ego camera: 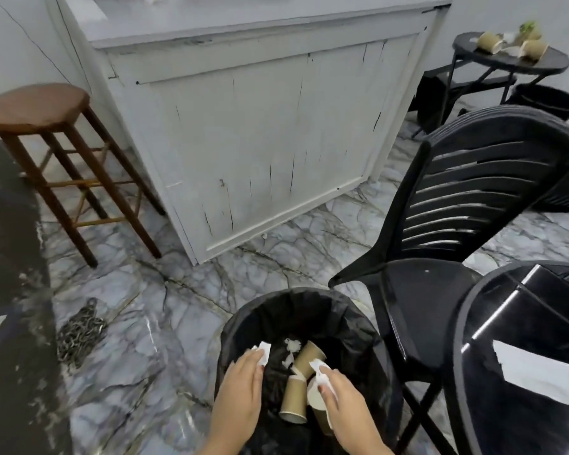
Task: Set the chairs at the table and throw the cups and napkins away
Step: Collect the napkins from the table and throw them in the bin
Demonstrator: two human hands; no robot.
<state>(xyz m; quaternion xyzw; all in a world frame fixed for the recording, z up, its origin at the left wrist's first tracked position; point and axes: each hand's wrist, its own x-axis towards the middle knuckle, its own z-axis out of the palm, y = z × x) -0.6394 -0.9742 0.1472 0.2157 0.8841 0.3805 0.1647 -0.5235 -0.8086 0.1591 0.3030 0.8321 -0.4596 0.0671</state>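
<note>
1. Head view: both hands are over the bin (234, 326), which sits at 6 o'clock on the floor.
2. The left hand (240, 385) has a white napkin (264, 351) at its fingertips. It looks like it holds the napkin, but the fingers are almost straight, so the hold is loose.
3. The right hand (337, 397) pinches a second napkin (319, 372) and seems to hold a cup (319, 412) under it. I cannot tell how firm that hold is.
4. Two more cups (298, 385) lie inside the bin, with white napkin bits beside them.
5. A black chair (440, 224) stands at 3 o'clock, just beside the bin. The round black table (467, 323) edge shows at 4 o'clock, near the chair.
6. A far table (546, 65) at 1 o'clock has more cups (488, 41) and napkins on it. A dark bin stands below it.
7. A brown stool (37, 106) is at 10 o'clock. A white counter (260, 142) fills 12 o'clock.
8. The step now, I think, is dropping trash into the bin.
9. Next, the hands likely need to let go so the napkins and cup fall in.
10. After that, the far table's cups and napkins still need throwing away, and the chair may need pushing to its table.
</note>
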